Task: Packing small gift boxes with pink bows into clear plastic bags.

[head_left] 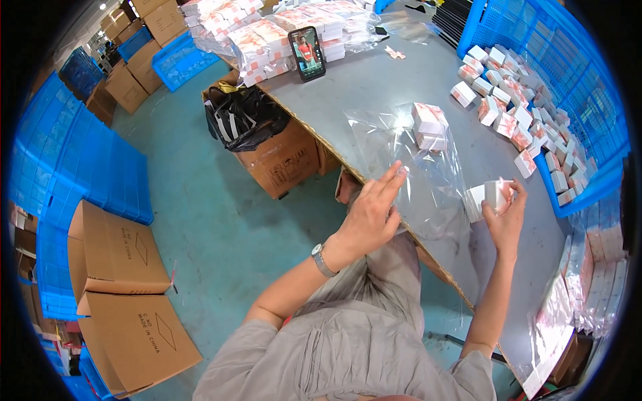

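My left hand reaches over the near part of a clear plastic bag, its fingers stretched out along the film. The bag lies flat on the grey table, and a small stack of white and orange-pink boxes sits at its far end. To the right of the bag, my right hand is closed round small white boxes, gripped between thumb and fingers. Their exact number is partly hidden by the fingers.
A blue crate on its side spills loose small boxes across the table's right. A phone leans against bagged stacks at the back. Left stand a carton with a black bag, blue crates and open cartons.
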A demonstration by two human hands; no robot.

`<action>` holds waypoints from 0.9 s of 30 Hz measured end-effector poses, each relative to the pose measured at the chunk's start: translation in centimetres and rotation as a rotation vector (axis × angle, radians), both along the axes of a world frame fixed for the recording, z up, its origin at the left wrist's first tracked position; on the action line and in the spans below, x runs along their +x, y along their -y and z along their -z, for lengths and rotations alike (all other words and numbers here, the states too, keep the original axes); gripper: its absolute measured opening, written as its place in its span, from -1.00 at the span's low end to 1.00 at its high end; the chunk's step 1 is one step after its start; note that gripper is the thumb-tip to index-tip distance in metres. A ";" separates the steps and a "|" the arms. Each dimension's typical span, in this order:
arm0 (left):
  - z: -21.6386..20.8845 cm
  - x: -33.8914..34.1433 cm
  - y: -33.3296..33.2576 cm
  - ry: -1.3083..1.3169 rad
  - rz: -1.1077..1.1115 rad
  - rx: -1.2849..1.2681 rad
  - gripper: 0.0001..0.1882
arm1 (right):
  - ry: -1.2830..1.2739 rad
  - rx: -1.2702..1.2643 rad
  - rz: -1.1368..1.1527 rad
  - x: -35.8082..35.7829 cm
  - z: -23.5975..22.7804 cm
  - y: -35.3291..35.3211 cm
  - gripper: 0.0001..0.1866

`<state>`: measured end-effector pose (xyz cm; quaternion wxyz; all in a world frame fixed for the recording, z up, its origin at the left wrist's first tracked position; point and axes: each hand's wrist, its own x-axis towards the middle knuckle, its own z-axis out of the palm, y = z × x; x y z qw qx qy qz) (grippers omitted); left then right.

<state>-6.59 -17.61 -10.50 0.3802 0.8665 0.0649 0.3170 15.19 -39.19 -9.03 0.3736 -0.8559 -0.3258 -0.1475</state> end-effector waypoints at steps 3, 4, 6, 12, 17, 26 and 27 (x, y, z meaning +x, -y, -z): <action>0.7 1.3 -0.2 0.117 -0.054 0.145 -0.33 | 0.011 -0.200 0.060 0.1 0.9 0.4 -0.29; 0.7 1.3 -0.3 0.093 -0.070 0.158 -0.33 | 0.068 -0.284 0.017 0.8 2.4 1.3 -0.25; 0.7 0.8 -0.7 0.059 -0.098 0.159 -0.33 | 0.019 -0.226 -0.062 1.8 2.6 1.6 -0.23; 0.3 1.1 -0.9 -0.067 -0.087 -0.047 -0.35 | -0.213 -0.139 -0.108 4.2 0.7 3.5 -0.22; 1.0 1.4 -1.0 0.007 -0.077 0.051 -0.34 | -0.189 0.041 -0.068 3.2 1.2 2.6 -0.28; 0.1 0.5 -0.4 0.039 -0.077 0.076 -0.28 | 0.042 -0.149 -0.134 1.1 2.3 4.5 -0.30; 0.2 0.8 0.3 0.040 -0.046 0.053 -0.28 | 0.041 -0.160 -0.129 0.7 2.2 4.6 -0.30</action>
